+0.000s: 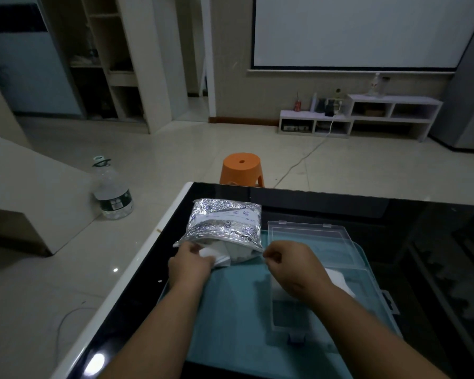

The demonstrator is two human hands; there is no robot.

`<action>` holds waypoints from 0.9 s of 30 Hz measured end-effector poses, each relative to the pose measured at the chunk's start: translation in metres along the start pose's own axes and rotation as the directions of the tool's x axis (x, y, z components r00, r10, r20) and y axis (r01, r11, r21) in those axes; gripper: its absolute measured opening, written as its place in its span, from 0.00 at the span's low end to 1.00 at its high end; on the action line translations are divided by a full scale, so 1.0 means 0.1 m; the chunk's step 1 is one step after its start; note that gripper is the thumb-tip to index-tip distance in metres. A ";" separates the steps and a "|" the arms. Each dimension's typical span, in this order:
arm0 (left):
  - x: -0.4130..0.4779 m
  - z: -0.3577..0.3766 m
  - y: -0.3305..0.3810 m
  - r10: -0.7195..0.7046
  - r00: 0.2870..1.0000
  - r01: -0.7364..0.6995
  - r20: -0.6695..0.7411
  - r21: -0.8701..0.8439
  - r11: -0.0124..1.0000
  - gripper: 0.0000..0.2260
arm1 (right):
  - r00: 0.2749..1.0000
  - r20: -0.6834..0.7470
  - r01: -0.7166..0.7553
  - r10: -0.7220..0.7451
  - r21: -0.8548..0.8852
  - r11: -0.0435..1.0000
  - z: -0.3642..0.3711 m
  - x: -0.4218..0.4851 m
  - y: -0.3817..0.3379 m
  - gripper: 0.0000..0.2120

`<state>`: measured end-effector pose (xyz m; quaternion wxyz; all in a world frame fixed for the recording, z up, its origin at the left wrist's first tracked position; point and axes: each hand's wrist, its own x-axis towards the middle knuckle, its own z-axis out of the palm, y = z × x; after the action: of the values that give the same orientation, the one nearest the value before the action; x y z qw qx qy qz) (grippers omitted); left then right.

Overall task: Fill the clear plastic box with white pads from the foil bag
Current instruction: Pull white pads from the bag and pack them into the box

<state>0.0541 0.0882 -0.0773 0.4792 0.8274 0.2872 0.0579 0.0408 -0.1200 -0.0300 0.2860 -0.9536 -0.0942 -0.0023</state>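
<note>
A silver foil bag (225, 222) with a leaf print lies on the black table, its open mouth facing me. White pads (238, 251) show inside the mouth. My left hand (189, 265) pinches a white pad (212, 255) at the bag's left opening. My right hand (290, 262) pinches the bag's right corner edge. The clear plastic box (312, 272) lies open to the right, lid (307, 233) folded back, on a teal mat (230, 310). Some white pads (340, 281) lie in the box, partly hidden by my right wrist.
The black glass table (394, 214) has a white rim on the left. An orange stool (242, 169) stands just beyond the far edge. A large water bottle (111, 191) sits on the floor to the left. A low white shelf unit (361, 116) lines the far wall.
</note>
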 end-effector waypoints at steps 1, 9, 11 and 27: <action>0.01 0.01 0.00 -0.001 1.000 0.001 0.012 0.000 1.000 0.15 | 1.000 0.002 -0.003 0.003 0.001 1.000 0.00 0.00 0.01 0.09; 0.04 0.06 -0.02 -0.019 1.000 0.017 0.023 0.051 0.999 0.14 | 1.000 -0.001 0.004 -0.004 -0.001 1.000 0.00 0.01 0.05 0.09; 0.04 0.08 -0.02 -0.016 1.000 0.014 0.018 0.072 0.997 0.11 | 1.000 -0.001 0.004 -0.004 -0.006 1.000 -0.02 0.00 0.06 0.09; -0.20 -0.01 0.28 0.063 0.998 -0.054 0.018 -0.318 0.947 0.08 | 1.000 -0.015 -0.017 0.017 0.023 1.000 -0.06 0.01 0.04 0.09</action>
<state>0.0496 0.0677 -0.0499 0.6079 0.7485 0.2429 0.1061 0.0429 -0.1264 -0.0274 0.2976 -0.9510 -0.0839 -0.0062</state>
